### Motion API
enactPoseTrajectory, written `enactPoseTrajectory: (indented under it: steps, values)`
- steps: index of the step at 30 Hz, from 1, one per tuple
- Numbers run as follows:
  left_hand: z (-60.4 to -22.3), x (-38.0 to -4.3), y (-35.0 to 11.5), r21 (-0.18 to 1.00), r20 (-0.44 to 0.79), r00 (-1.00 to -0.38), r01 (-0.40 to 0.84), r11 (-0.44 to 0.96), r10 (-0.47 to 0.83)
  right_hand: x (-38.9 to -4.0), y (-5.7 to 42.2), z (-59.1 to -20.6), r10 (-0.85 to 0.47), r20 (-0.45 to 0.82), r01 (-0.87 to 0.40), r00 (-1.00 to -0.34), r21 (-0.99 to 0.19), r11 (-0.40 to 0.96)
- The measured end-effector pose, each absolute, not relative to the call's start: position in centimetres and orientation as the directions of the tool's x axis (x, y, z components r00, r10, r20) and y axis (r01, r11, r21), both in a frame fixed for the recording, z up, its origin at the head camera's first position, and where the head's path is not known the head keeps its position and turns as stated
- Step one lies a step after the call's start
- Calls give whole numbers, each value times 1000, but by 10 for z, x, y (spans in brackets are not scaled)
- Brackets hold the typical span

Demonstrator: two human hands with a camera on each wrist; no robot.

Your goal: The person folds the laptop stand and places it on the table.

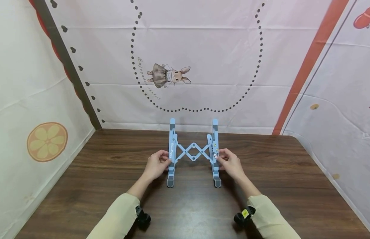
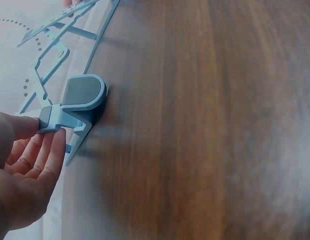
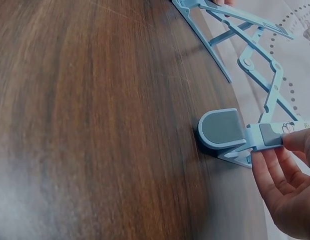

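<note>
A light blue folding laptop stand [image 1: 193,151] stands spread on the table, its two side rails joined by crossed links in the middle. My left hand [image 1: 156,165] pinches the left rail [image 1: 172,146], thumb on top and fingers underneath. On the other side, my right hand [image 1: 230,162] grips the right rail [image 1: 215,142] in the same way. In the left wrist view the thumb presses by a grey pad [image 2: 45,117], close to the rounded front foot [image 2: 84,92]. The right wrist view shows the matching grey-padded foot [image 3: 222,127], with fingertips under the rail.
The dark brown wooden table [image 1: 194,212] carries the stand near its back edge. A white printed cloth [image 1: 209,66] hangs behind it, with more patterned cloth at the left and right sides. Black wrist cameras [image 1: 143,219] are strapped over the pale sleeves.
</note>
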State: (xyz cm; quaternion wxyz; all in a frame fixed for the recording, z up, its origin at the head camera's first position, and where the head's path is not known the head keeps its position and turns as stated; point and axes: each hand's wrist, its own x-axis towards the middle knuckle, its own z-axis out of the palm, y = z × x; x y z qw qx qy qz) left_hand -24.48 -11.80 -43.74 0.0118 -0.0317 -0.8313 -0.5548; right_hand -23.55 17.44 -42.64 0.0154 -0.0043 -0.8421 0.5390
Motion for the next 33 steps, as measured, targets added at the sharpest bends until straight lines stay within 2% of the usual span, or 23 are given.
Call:
enactPoseTrajectory:
  steps: [33]
  values:
    - [-436, -247, -121, 914, 23, -1000, 27, 406, 15, -235, 163, -424, 99, -2, 41, -995, -919, 393]
